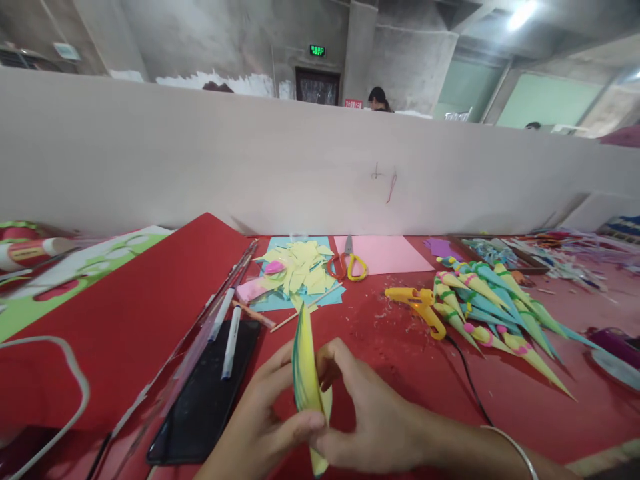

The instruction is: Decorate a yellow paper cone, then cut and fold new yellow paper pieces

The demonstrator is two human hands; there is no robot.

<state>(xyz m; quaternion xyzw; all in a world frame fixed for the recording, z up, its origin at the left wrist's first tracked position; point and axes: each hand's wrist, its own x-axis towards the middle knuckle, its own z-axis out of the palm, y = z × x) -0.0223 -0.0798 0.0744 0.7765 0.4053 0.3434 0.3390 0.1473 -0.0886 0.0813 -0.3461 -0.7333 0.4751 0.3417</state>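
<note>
A curved yellow paper piece [309,360] with dark green streaks along its left side stands upright between my two hands, its pointed tip up. My left hand [273,407] grips it from the left, thumb across its lower part. From the right, my right hand [365,410] pinches the lower edge, its thumb near the left thumb and its index finger bent behind the paper. Beyond them lies a heap of pale yellow paper pieces [300,267] on blue sheets. A thin stick [295,316] rests at the heap's near edge.
Scissors [349,260] lie on a pink sheet [395,255]. A yellow glue gun [420,305] with a black cord sits right, beside several paper cones [495,300]. Left are a black phone [200,407], markers [231,343] and a red sheet [165,287]. A white partition [250,160] stands behind.
</note>
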